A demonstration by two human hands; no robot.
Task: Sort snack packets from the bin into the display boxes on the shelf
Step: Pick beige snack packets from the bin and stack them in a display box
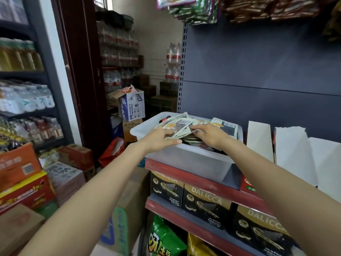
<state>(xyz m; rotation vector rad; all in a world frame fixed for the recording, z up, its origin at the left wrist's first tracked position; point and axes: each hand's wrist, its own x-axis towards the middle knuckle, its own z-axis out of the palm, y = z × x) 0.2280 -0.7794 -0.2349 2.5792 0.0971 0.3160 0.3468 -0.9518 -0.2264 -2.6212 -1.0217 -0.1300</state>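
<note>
A: Fingers (pixel 170 140) of the left hand (pixel 162 138) lie curled over a fan of packets (pixel 178 126), thumb seemingly under the near edge, so I'd call that a grip on the stack.

B: And the right?

A: Right hand (pixel 210 134) reaches in beside it, fingertips on the same fan from the other side. Whether it pinches a packet or only presses, I cannot tell; the fingers are bent and partly hidden by the packets.

B: Where do the packets sit?

A: In the bin (pixel 184 157), a pale translucent tub on the left end of the shelf (pixel 193 177). More packets lie flat behind, toward its far wall.

B: How will they handle?

A: Light, thin, flat pouches, I judge. Glossy film, so likely slippery against each other; a loose fan may slide apart. Best taken across the short edge with thumb below and fingers above, squeezing the stack square first. The contents might crush if bent hard.

B: And the boxes?

A: White boxes (pixel 259 139) stand just right of the bin, flaps up, openings mostly out of sight.
</note>
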